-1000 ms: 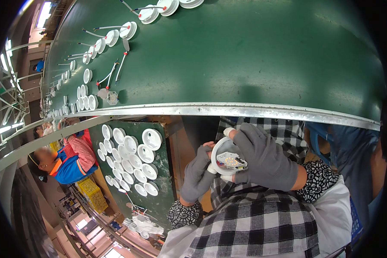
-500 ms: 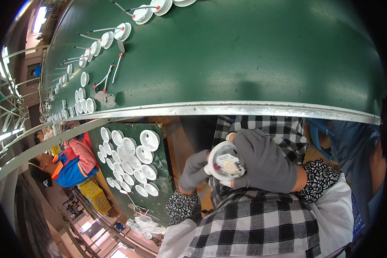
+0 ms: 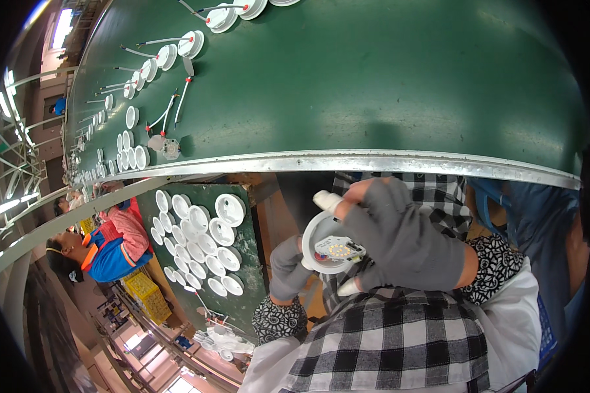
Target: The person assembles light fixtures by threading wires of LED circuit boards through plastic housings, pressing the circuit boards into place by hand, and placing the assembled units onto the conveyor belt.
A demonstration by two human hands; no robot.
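White cup (image 3: pixel 318 230) held near the apron (image 3: pixel 387 334), board (image 3: pixel 337 249) lying inside
Left hand (image 3: pixel 288 270) pinches its edge between fingers; right hand (image 3: pixel 406 239) has fingers spread, contact unclear, so a slack left pinch could drop cup and board; ahead, a green desk (image 3: pixel 406 85) carries wired lids (image 3: pixel 191 44), to the left, a smaller desk (image 3: pixel 253 268) holds more cups (image 3: pixel 229 209), a co-worker (image 3: pixel 115 243) beyond

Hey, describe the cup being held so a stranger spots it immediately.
Below the metal rail edging the green table, the gray-gloved left hand grips a round white cup, with the spread right hand at its right. Unlike the white cups on the side table, it shows a yellow-dotted circuit board inside.
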